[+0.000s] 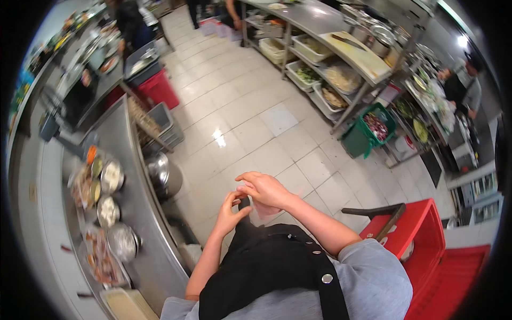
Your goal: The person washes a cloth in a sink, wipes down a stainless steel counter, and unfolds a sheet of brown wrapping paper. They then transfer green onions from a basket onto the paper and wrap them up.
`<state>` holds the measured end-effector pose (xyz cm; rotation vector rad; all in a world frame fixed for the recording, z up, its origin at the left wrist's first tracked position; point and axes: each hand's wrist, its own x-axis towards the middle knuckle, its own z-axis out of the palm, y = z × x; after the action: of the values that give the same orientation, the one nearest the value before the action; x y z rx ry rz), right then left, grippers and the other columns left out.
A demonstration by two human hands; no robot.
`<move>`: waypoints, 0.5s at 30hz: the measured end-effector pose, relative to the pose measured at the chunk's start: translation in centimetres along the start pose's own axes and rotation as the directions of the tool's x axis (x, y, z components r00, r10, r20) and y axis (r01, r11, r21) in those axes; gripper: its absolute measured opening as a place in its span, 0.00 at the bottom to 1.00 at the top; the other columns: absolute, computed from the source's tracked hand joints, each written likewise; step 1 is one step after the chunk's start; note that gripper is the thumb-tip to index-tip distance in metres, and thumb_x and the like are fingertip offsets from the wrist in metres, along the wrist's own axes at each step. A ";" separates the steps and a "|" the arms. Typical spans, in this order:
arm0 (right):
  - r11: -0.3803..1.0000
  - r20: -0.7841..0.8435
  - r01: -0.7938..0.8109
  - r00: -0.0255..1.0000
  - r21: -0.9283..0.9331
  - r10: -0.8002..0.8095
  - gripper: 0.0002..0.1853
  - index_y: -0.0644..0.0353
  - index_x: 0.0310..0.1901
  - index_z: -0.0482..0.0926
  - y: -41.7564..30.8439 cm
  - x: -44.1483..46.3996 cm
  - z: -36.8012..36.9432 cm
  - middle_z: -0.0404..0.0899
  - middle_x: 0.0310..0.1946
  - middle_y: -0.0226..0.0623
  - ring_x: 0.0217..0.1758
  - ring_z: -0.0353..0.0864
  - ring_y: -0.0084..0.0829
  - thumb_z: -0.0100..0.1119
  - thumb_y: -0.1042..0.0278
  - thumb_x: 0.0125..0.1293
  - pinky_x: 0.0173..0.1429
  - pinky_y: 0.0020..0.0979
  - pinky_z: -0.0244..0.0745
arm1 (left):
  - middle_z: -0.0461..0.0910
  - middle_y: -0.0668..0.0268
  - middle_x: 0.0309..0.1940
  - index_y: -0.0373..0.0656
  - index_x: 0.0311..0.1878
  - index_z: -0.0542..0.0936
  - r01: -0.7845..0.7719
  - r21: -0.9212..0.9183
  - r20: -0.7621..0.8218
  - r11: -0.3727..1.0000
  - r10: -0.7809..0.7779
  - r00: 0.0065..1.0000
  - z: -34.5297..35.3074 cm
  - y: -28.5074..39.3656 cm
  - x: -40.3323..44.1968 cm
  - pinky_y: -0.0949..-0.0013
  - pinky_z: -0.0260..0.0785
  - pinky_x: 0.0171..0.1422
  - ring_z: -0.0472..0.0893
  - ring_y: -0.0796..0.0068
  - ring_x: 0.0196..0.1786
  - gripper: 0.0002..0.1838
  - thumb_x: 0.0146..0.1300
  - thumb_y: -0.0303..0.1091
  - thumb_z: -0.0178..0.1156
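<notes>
My left hand (230, 214) is in front of my apron, its fingers curved and its thumb apart from them. Its fingertips meet the fingers of my right hand (265, 190), which reaches across from the right with its back turned up. Beneath the right palm hangs a thin, see-through pinkish piece of plastic (265, 209); its exact kind is unclear. The right fingertips are partly hidden where the hands overlap. Below both hands is the black apron (250, 266) that I wear over a grey shirt.
On the left, a steel counter (152, 256) carries metal bowls (122, 241) of white food and a tray (104, 256). A red plastic chair (426, 229) stands to the right. Farther off are a green bin (368, 130), a shelved table (314, 21) and a co-worker (466, 88).
</notes>
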<state>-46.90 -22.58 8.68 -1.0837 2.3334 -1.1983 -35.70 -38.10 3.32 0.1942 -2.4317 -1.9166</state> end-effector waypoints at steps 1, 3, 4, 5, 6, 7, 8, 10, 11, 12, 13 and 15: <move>0.999 -0.026 -0.012 1.000 0.034 0.013 0.20 0.54 0.59 0.75 0.8 0.7 -0.5 0.81 0.48 0.45 0.49 0.80 0.44 0.51 0.53 0.71 0.51 0.41 0.75 | 0.77 0.60 0.51 0.37 0.50 0.78 -0.028 -0.053 0.094 0.998 0.033 0.995 0.4 0.7 1.5 0.65 0.70 0.59 0.76 0.72 0.55 0.18 0.58 0.32 0.68; 0.994 -0.033 -0.093 0.995 0.057 0.095 0.19 0.53 0.58 0.75 0.4 2.2 -2.4 0.81 0.47 0.44 0.50 0.81 0.44 0.49 0.54 0.72 0.52 0.41 0.75 | 0.78 0.60 0.50 0.38 0.52 0.77 -0.012 -0.044 0.259 0.999 0.023 0.966 0.9 0.9 4.7 0.62 0.72 0.58 0.77 0.69 0.56 0.19 0.59 0.32 0.68; 0.986 -0.001 -0.146 0.989 0.084 0.146 0.18 0.52 0.58 0.75 0.2 3.0 -3.4 0.82 0.46 0.43 0.50 0.81 0.43 0.46 0.56 0.74 0.52 0.41 0.75 | 0.78 0.60 0.50 0.38 0.52 0.77 -0.032 -0.039 0.311 0.999 0.043 0.950 0.7 0.8 6.6 0.62 0.72 0.58 0.77 0.69 0.56 0.19 0.59 0.32 0.68; 0.981 -0.055 -0.172 0.983 0.085 0.177 0.18 0.52 0.58 0.75 0.5 3.8 -3.9 0.82 0.46 0.43 0.50 0.81 0.43 0.46 0.56 0.74 0.52 0.41 0.75 | 0.79 0.61 0.47 0.38 0.52 0.77 0.067 -0.058 0.344 0.996 -0.043 0.938 0.5 0.8 8.6 0.63 0.73 0.55 0.79 0.69 0.52 0.19 0.59 0.33 0.68; 0.986 -0.136 -0.158 0.977 0.050 0.163 0.18 0.51 0.59 0.75 0.9 4.2 -4.3 0.82 0.45 0.43 0.49 0.81 0.44 0.46 0.56 0.74 0.52 0.41 0.75 | 0.80 0.61 0.44 0.38 0.51 0.77 0.169 -0.071 0.379 0.983 -0.130 0.916 0.7 0.5 10.4 0.64 0.75 0.52 0.80 0.68 0.47 0.19 0.58 0.34 0.68; 0.989 -0.212 -0.147 0.966 0.006 0.145 0.17 0.50 0.59 0.75 1.3 4.5 -5.1 0.83 0.44 0.43 0.47 0.82 0.44 0.45 0.56 0.74 0.51 0.41 0.75 | 0.81 0.61 0.38 0.37 0.46 0.78 0.065 -0.023 0.358 0.998 -0.052 0.932 0.8 -1.1 12.6 0.67 0.75 0.46 0.81 0.69 0.40 0.18 0.57 0.36 0.69; 0.983 -0.260 -0.182 0.949 0.002 0.176 0.17 0.50 0.59 0.75 1.5 4.6 -6.3 0.83 0.44 0.43 0.47 0.82 0.44 0.45 0.56 0.74 0.51 0.41 0.75 | 0.81 0.61 0.38 0.37 0.46 0.78 0.046 -0.022 0.411 0.999 -0.032 0.911 0.6 0.0 14.6 0.67 0.75 0.46 0.81 0.69 0.40 0.18 0.57 0.36 0.69; 0.932 -0.360 -0.310 0.861 0.190 0.360 0.17 0.50 0.59 0.74 1.6 4.0 -8.5 0.83 0.41 0.44 0.44 0.82 0.46 0.45 0.57 0.75 0.50 0.41 0.76 | 0.81 0.60 0.37 0.37 0.42 0.77 -0.118 0.211 0.426 0.970 0.018 0.905 0.4 2.6 18.0 0.69 0.74 0.45 0.81 0.72 0.39 0.18 0.55 0.37 0.71; 0.923 -0.399 -0.330 0.834 0.196 0.382 0.17 0.50 0.59 0.74 2.4 3.4 -9.0 0.83 0.41 0.44 0.44 0.82 0.46 0.45 0.57 0.75 0.50 0.41 0.76 | 0.81 0.57 0.38 0.38 0.44 0.75 -0.201 0.244 0.465 0.949 0.068 0.883 0.7 1.8 19.9 0.65 0.74 0.44 0.82 0.68 0.39 0.23 0.51 0.40 0.74; 0.900 -0.472 -0.374 0.766 0.226 0.437 0.16 0.50 0.59 0.74 3.5 2.5 -9.2 0.83 0.40 0.44 0.43 0.82 0.46 0.44 0.58 0.75 0.50 0.40 0.76 | 0.81 0.57 0.38 0.38 0.44 0.75 -0.226 0.234 0.507 0.946 0.080 0.859 1.4 2.6 21.3 0.65 0.74 0.44 0.82 0.68 0.39 0.23 0.51 0.40 0.74; 0.873 -0.538 -0.412 0.689 0.262 0.486 0.16 0.49 0.59 0.74 4.3 1.4 -9.5 0.83 0.39 0.45 0.42 0.83 0.46 0.44 0.59 0.75 0.49 0.40 0.76 | 0.82 0.55 0.38 0.38 0.47 0.74 -0.349 0.233 0.555 0.908 0.171 0.814 2.1 3.7 22.5 0.61 0.74 0.44 0.82 0.60 0.39 0.27 0.50 0.42 0.75; 0.819 -0.622 -0.456 0.541 0.348 0.566 0.15 0.51 0.58 0.74 5.0 -1.5 -11.0 0.83 0.39 0.45 0.41 0.83 0.42 0.44 0.59 0.75 0.49 0.38 0.76 | 0.82 0.54 0.38 0.38 0.49 0.73 -0.485 0.205 0.640 0.850 0.259 0.724 4.4 4.9 24.8 0.57 0.74 0.44 0.82 0.52 0.39 0.31 0.48 0.44 0.76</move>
<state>-54.49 -13.44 11.24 0.2442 2.7129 -1.6720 -61.14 -35.80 5.86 -0.9859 -2.8587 -1.4717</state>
